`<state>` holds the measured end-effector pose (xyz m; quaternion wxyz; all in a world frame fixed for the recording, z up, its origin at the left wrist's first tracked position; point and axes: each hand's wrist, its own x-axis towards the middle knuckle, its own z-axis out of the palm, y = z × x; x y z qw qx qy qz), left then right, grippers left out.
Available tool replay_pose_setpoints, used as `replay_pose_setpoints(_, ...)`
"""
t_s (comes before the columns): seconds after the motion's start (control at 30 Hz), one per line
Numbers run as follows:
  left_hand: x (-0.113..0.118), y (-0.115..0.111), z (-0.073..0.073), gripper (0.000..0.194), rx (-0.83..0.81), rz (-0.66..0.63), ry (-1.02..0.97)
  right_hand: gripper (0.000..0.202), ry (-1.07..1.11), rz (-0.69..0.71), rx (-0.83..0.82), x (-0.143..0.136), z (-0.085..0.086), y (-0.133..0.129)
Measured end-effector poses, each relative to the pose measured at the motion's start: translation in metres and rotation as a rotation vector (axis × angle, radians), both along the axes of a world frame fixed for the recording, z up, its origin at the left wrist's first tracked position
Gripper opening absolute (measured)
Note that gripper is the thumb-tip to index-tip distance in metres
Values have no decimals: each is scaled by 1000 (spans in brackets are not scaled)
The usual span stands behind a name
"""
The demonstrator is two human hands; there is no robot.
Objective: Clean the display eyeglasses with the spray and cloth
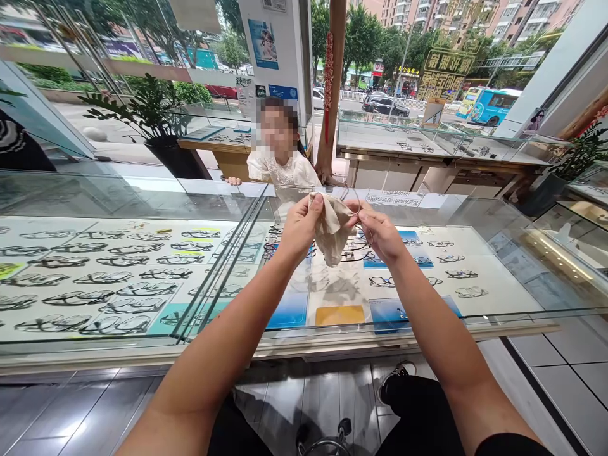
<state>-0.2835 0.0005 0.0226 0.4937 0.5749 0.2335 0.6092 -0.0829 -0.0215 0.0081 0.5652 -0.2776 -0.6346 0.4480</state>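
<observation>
Above the glass counter, my left hand is closed, its thumb pinching a beige cleaning cloth that hangs down in folds. To its right, my right hand is closed on a pair of thin-rimmed eyeglasses. One rim of the glasses rises above the cloth's right side, and the cloth hides the rest. Both hands are close together, with the cloth between them.
Below my hands is a glass display counter with rows of spectacle frames and a yellow card inside. Across it stands a person in a white top. A stool base is between my legs.
</observation>
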Motion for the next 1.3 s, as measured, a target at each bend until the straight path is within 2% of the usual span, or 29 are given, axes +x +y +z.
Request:
replay_pose_setpoints(0.13, -4, -4, 1, 66, -20, -77, 99, 36, 142, -62, 13, 7, 6, 1)
replay_pose_setpoints(0.43, 1, -22, 1, 57, 59, -564, 554, 40, 234, -112, -87, 6, 8, -1)
replay_pose_setpoints(0.53, 2, -23, -1, 45, 137, -640, 695, 42, 219, -105, -96, 8, 9, -2)
replay_pose_setpoints(0.6, 1, -21, -2, 35, 181, -568, 730, 42, 207, -87, -98, 9, 10, -2)
replay_pose_setpoints(0.63, 0, -20, -3, 31, 206, -465, 714, 42, 195, -78, -99, 10, 10, -3)
replay_pose_setpoints(0.73, -5, -12, -4, 25, 367, 43, 559, 43, 122, -55, -100, 13, 12, -4)
replay_pose_setpoints(0.77, -7, -10, -4, 32, 439, 195, 504, 44, 89, -39, -100, 14, 13, -5)
replay_pose_setpoints(0.8, -8, -7, -3, 46, 508, 301, 466, 44, 55, -15, -104, 16, 13, -6)
replay_pose_setpoints(0.83, -10, -5, -3, 63, 568, 356, 451, 44, 24, 15, -112, 17, 14, -6)
replay_pose_setpoints(0.87, -10, -4, -3, 75, 617, 370, 458, 43, -4, 46, -122, 18, 14, -6)
replay_pose_setpoints(0.93, -11, -3, -2, 83, 684, 339, 493, 40, -49, 105, -141, 20, 14, -7)
replay_pose_setpoints(1.1, -9, -6, -3, 68, 727, 299, 491, 36, -119, 189, -161, 22, 17, -9)
replay_pose_setpoints(1.3, -9, -8, -1, 59, 661, 330, 481, 43, -154, 145, -158, 22, 18, -9)
